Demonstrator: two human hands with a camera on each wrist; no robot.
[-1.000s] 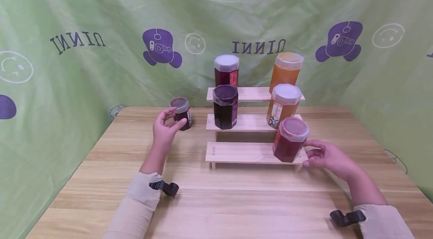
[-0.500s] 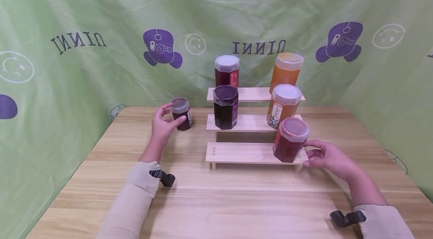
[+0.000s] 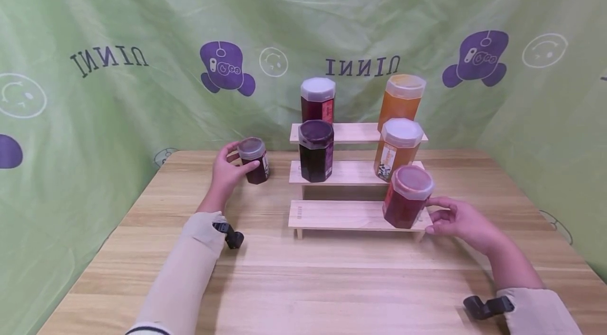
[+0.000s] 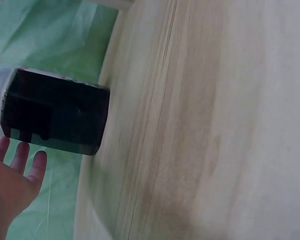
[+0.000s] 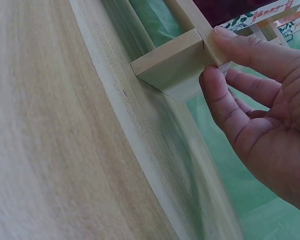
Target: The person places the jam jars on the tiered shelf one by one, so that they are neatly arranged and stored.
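Note:
A small dark jar [image 3: 256, 170] with a translucent lid stands on the table left of the shelf. My left hand [image 3: 227, 169] is around its left side, thumb across the front and fingers at the lid's far side. In the left wrist view, the spread fingers [image 4: 21, 156] lie beside the dark jar wall, the last ones apart from it. My right hand [image 3: 461, 222] pinches the right end of the wooden three-tier shelf's bottom board [image 3: 339, 215] between thumb and forefinger [image 5: 217, 87]. A red jar [image 3: 404, 208] stands beside that hand on this board.
On the middle tier stand a dark purple jar [image 3: 316, 158] and an orange jar [image 3: 397, 153]. The top tier holds a dark red jar [image 3: 313, 108] and another orange jar [image 3: 400, 106]. A green printed curtain [image 3: 166, 19] hangs behind the wooden table [image 3: 303, 293].
My left hand has moved slightly farther back and closer around the small jar, its fingers now at the lid's far side. The right hand and the jars on the shelf have stayed put.

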